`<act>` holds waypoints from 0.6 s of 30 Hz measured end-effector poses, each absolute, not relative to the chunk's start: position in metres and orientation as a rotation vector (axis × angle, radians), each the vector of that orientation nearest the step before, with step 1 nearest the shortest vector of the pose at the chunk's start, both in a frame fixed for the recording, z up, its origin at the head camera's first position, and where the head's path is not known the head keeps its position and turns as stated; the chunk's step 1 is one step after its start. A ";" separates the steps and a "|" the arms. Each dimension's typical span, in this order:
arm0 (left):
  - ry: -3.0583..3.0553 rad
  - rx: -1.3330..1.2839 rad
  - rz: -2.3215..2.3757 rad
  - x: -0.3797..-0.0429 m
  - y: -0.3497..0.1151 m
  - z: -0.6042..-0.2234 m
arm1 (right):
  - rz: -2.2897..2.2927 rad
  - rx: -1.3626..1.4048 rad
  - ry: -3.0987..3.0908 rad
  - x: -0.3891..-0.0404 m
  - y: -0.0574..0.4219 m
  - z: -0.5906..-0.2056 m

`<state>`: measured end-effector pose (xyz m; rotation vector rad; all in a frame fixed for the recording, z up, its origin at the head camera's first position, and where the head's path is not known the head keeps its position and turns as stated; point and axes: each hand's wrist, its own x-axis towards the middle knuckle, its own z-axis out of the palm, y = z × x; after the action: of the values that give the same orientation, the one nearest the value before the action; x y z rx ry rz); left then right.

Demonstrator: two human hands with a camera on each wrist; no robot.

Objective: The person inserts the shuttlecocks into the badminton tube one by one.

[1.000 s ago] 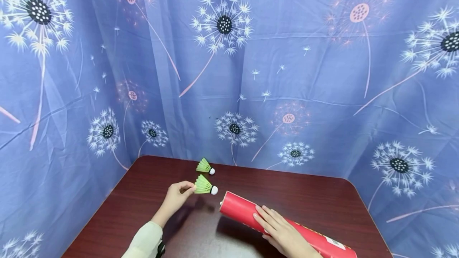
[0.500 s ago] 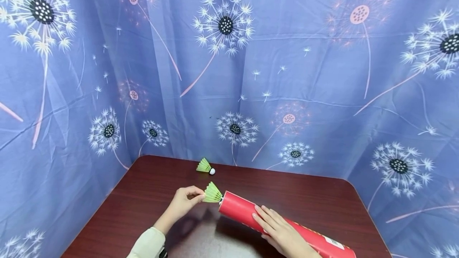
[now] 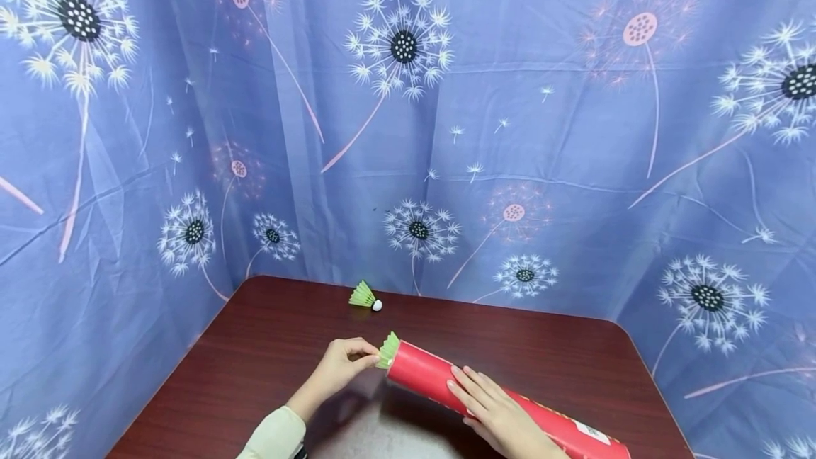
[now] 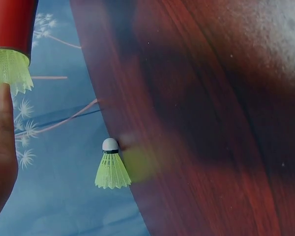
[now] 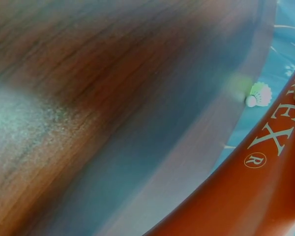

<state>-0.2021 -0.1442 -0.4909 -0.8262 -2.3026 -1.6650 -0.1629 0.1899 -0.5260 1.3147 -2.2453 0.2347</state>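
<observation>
In the head view my left hand [image 3: 341,368] pinches the feathered edge of a yellow-green shuttlecock [image 3: 388,351]. Its white cork end is hidden inside the open mouth of a long red shuttlecock tube [image 3: 421,368], and only the skirt sticks out. The left wrist view shows that skirt [image 4: 10,69] flaring below the tube's rim, fingertips at its edge. My right hand [image 3: 500,413] holds the tube around its middle, fingers laid across the top. The tube slants, mouth toward the upper left, with a shadow on the table beneath it.
A second yellow-green shuttlecock [image 3: 363,295] with a white cork lies near the far edge of the dark red-brown table [image 3: 274,331]. Blue curtains [image 3: 357,126] with a dandelion print stand close behind the table and at its sides.
My left hand has moved right and slightly down, carrying the shuttlecock from outside the tube into its mouth, cork first. My right hand and the tube have hardly moved.
</observation>
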 end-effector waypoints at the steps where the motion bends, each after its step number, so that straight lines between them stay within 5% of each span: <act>1: -2.300 -0.833 -1.661 -0.202 -0.144 -0.492 | 0.234 1.315 -2.240 -0.163 0.190 -0.526; 18: -2.254 -0.879 -1.737 -0.196 -0.140 -0.496 | 0.222 1.326 -2.203 -0.163 0.191 -0.526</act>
<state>-0.1961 -0.1402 -0.4958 -0.8788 -2.2543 -1.7372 -0.1627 0.1915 -0.5262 1.3262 -2.2028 0.2217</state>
